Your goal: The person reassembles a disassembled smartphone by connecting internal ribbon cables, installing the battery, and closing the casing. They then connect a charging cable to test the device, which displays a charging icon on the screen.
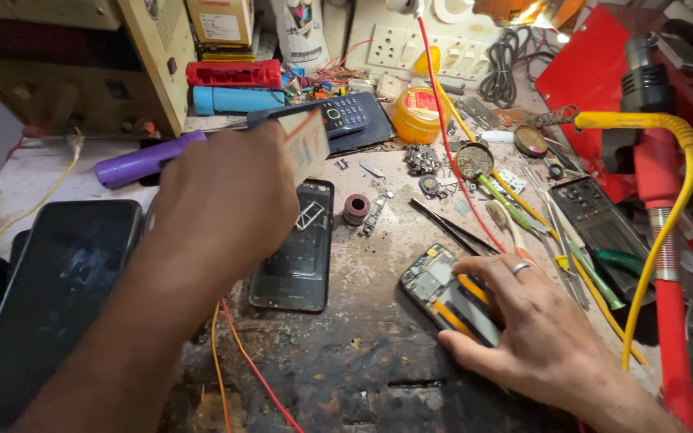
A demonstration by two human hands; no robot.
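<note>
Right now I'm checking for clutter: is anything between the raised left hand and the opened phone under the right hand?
Nothing visible blocks it. Between the left hand and the opened phone with exposed circuit board under the right hand lies bare, stained bench; the black phone back cover sits off to the side.

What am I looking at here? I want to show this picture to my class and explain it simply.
This is one view from a camera worn on a person's head, looking down at a cluttered workbench. There is no machine, just two bare hands. The right hand presses on an opened phone with its insides showing. The left hand is raised, holding a flat card-like piece. Nearby lie a black phone back cover, tweezers, a purple tube and a keypad phone.
</note>
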